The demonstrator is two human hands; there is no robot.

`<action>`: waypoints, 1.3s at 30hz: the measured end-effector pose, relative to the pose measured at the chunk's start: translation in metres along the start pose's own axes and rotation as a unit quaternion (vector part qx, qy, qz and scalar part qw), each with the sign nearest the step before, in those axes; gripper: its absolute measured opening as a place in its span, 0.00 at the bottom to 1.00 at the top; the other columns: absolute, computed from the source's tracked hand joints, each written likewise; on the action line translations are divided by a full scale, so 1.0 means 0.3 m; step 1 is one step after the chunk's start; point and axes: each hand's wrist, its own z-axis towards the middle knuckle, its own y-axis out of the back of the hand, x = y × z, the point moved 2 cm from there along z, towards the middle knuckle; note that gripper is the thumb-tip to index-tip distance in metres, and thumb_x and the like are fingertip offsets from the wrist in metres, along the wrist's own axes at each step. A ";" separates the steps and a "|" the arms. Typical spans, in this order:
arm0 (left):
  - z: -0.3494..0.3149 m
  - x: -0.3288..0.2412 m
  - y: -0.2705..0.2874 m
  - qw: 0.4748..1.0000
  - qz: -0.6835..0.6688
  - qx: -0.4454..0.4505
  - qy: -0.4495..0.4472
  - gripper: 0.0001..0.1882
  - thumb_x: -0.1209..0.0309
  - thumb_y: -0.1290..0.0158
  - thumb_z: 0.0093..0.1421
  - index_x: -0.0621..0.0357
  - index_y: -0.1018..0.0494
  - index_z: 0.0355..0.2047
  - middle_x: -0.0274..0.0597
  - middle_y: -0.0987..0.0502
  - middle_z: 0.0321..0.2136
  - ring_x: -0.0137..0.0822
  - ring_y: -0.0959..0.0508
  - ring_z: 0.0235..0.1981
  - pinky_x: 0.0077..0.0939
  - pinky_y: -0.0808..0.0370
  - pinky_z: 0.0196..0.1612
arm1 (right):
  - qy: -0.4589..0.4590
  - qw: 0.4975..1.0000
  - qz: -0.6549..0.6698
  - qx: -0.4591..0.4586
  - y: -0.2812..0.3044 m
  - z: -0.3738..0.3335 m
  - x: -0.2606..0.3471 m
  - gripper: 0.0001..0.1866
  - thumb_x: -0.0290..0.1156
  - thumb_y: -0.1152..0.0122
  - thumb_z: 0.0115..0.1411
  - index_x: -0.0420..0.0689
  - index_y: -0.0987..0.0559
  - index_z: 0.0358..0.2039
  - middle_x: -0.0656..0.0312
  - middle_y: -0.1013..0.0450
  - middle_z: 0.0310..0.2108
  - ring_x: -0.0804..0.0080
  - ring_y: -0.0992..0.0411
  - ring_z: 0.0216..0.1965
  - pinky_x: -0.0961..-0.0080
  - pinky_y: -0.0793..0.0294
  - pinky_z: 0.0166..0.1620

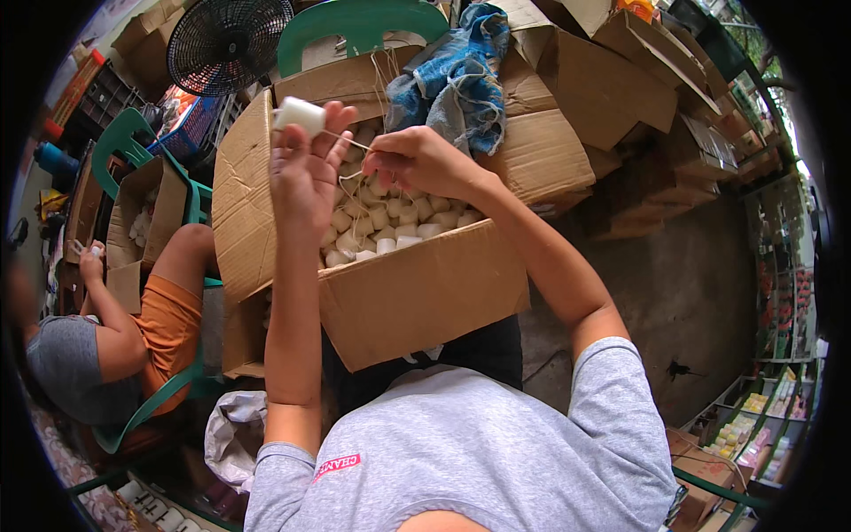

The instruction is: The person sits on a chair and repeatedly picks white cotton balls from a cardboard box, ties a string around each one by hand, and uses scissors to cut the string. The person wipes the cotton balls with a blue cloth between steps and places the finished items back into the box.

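My left hand (304, 177) is raised palm up over the left part of an open cardboard box (425, 297). A short white cylinder that looks like a candle (300, 116) is held at its fingers. From that candle a thin pale string, like a wick (341, 139), runs across to my right hand (421, 161). The right fingers are closed in a pinch on the string, above the box. Many similar white candles (390, 222) lie loose inside, with more strings tangled over them.
A blue plastic sack (456, 80) lies over the box's far edge, before a green chair (359, 25). A black fan (226, 44) stands far left. Another person (97, 355) sits at left beside a smaller box (142, 213). Stacked cartons (612, 84) stand far right.
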 end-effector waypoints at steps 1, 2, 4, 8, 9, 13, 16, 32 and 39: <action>0.016 -0.032 0.049 0.998 -0.057 -0.008 -0.009 0.13 0.65 0.56 0.69 0.54 0.34 0.51 0.57 0.27 0.51 0.41 0.23 0.50 0.35 0.25 0.52 | -0.063 0.995 0.067 0.039 0.015 -0.008 -0.006 0.13 0.28 0.47 0.65 0.43 0.24 0.50 0.64 0.23 0.32 0.79 0.25 0.26 0.79 0.23 0.31; 0.015 -0.064 0.093 0.999 -0.031 0.014 -0.038 0.15 0.65 0.54 0.68 0.52 0.36 0.53 0.55 0.25 0.48 0.35 0.22 0.45 0.30 0.24 0.46 | -0.079 0.987 0.136 0.013 0.031 -0.027 -0.022 0.17 0.32 0.49 0.67 0.45 0.27 0.56 0.61 0.25 0.42 0.79 0.25 0.32 0.79 0.21 0.33; 0.003 -0.095 0.114 0.998 -0.007 0.061 0.014 0.19 0.63 0.53 0.68 0.52 0.37 0.57 0.49 0.25 0.45 0.30 0.23 0.41 0.24 0.27 0.40 | -0.229 0.972 0.038 -0.031 0.091 -0.040 -0.159 0.16 0.28 0.50 0.65 0.41 0.25 0.52 0.57 0.25 0.42 0.75 0.24 0.34 0.77 0.21 0.31; -0.098 -0.063 0.045 0.989 0.103 0.050 0.095 0.27 0.60 0.51 0.66 0.55 0.40 0.62 0.38 0.25 0.40 0.21 0.30 0.33 0.15 0.33 0.33 | -0.281 0.776 -0.462 0.325 0.040 -0.039 -0.518 0.14 0.26 0.45 0.51 0.37 0.18 0.36 0.46 0.22 0.40 0.53 0.23 0.41 0.62 0.25 0.42; -0.118 -0.055 0.042 0.986 0.128 0.048 0.100 0.28 0.59 0.51 0.66 0.56 0.41 0.63 0.37 0.26 0.41 0.21 0.30 0.34 0.15 0.33 0.34 | -0.273 0.781 -0.486 0.281 0.037 -0.042 -0.564 0.14 0.26 0.43 0.50 0.37 0.18 0.37 0.46 0.22 0.40 0.51 0.24 0.43 0.62 0.25 0.46; -0.208 -0.066 0.062 0.971 0.211 0.057 0.095 0.29 0.56 0.50 0.65 0.58 0.40 0.61 0.34 0.27 0.40 0.20 0.30 0.36 0.14 0.33 0.38 | -0.208 0.795 -0.497 0.278 0.031 -0.027 -0.545 0.15 0.28 0.39 0.48 0.35 0.19 0.36 0.46 0.23 0.41 0.51 0.24 0.44 0.62 0.25 0.46; -0.226 -0.073 0.100 0.962 0.262 0.039 0.064 0.29 0.55 0.49 0.64 0.56 0.38 0.60 0.34 0.28 0.42 0.24 0.30 0.36 0.20 0.30 0.44 | -0.261 0.808 -0.445 0.284 0.030 -0.012 -0.457 0.16 0.30 0.39 0.48 0.35 0.19 0.37 0.45 0.23 0.42 0.51 0.25 0.45 0.62 0.26 0.47; -0.280 -0.133 0.060 0.945 0.295 0.048 0.133 0.25 0.54 0.51 0.65 0.60 0.34 0.54 0.38 0.25 0.36 0.21 0.31 0.28 0.15 0.32 0.33 | -0.339 0.855 -0.329 0.215 0.114 -0.097 -0.356 0.13 0.38 0.34 0.47 0.40 0.16 0.25 0.52 0.22 0.24 0.64 0.24 0.27 0.69 0.25 0.31; -0.300 -0.082 0.007 0.896 0.427 0.065 0.106 0.24 0.53 0.50 0.65 0.60 0.31 0.51 0.31 0.28 0.33 0.20 0.33 0.31 0.16 0.33 0.33 | -0.096 0.950 0.287 -0.078 0.186 -0.282 0.153 0.10 0.26 0.36 0.56 0.39 0.22 0.39 0.60 0.22 0.35 0.81 0.25 0.32 0.85 0.27 0.33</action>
